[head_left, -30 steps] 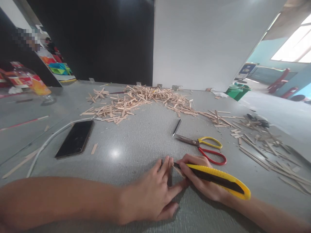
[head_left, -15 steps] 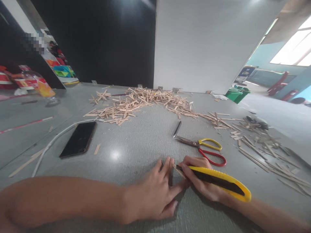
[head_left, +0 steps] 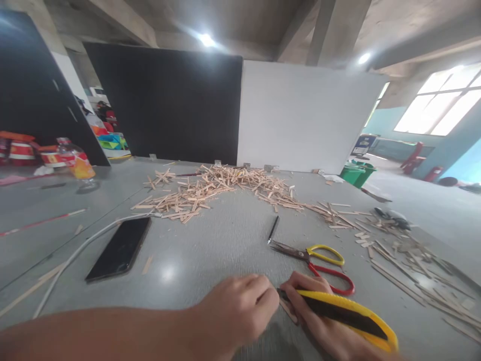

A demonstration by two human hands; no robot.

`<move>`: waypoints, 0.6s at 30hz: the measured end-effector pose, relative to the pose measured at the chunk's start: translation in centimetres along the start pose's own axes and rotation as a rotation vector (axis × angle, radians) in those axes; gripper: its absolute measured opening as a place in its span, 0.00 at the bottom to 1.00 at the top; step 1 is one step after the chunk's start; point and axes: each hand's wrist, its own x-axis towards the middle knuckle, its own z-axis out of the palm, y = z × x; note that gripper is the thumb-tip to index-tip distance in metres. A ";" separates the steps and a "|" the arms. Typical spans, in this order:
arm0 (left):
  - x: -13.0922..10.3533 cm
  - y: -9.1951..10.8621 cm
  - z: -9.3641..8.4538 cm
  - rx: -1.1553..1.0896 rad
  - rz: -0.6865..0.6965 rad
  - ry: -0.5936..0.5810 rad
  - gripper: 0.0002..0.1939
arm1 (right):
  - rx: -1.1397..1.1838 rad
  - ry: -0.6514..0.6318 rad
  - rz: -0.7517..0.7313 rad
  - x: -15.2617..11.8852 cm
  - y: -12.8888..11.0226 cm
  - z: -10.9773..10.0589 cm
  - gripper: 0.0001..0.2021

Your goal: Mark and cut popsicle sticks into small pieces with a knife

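My right hand (head_left: pixel 311 316) is wrapped around a yellow and black utility knife (head_left: pixel 349 318), its front end pointing left towards my other hand. Curled into a closed shape, my left hand (head_left: pixel 244 311) is right beside the knife's tip; its fingertips are hidden, so what they pinch cannot be made out. A thin wooden stick (head_left: pixel 288 311) shows between the two hands, low against the table. Just beyond my right hand lie scissors (head_left: pixel 310 255) with one yellow and one red handle. A slim dark pen-like tool (head_left: pixel 274 229) rests by the scissors' tips.
A heap of short wooden sticks (head_left: pixel 225 183) spreads across the back of the table. Longer strips (head_left: pixel 398 281) lie at the right. On the left are a black phone (head_left: pixel 119 248), a white cable (head_left: pixel 80 245) and a plastic bottle (head_left: pixel 78 163). Black and white panels stand behind.
The view has tilted up, so everything sits lower in the picture. My left hand, earlier with fingers stretched flat on the table, is now curled. The knife stays in my right hand.
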 end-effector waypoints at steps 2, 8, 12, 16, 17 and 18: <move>0.0 -0.9 -0.6 -0.094 -0.078 -0.002 0.07 | -0.014 -0.019 0.015 0.1 -0.2 0.0 0.26; 0.5 -2.7 -1.8 -0.307 -0.473 0.148 0.16 | -0.039 -0.074 0.079 0.3 -0.8 -0.2 0.28; 0.8 -3.2 -4.0 -0.410 -0.448 0.074 0.22 | -0.064 -0.080 0.091 0.4 -0.8 -0.2 0.28; 0.9 -3.1 -5.5 -0.529 -0.494 -0.029 0.23 | -0.058 -0.082 0.054 0.6 -0.9 -0.1 0.27; 1.0 -2.9 -5.9 -0.562 -0.525 -0.033 0.28 | -0.058 -0.079 0.055 0.7 -0.9 -0.1 0.27; 1.0 -2.7 -6.3 -0.613 -0.555 -0.034 0.30 | -0.058 -0.074 0.060 0.7 -0.9 -0.1 0.26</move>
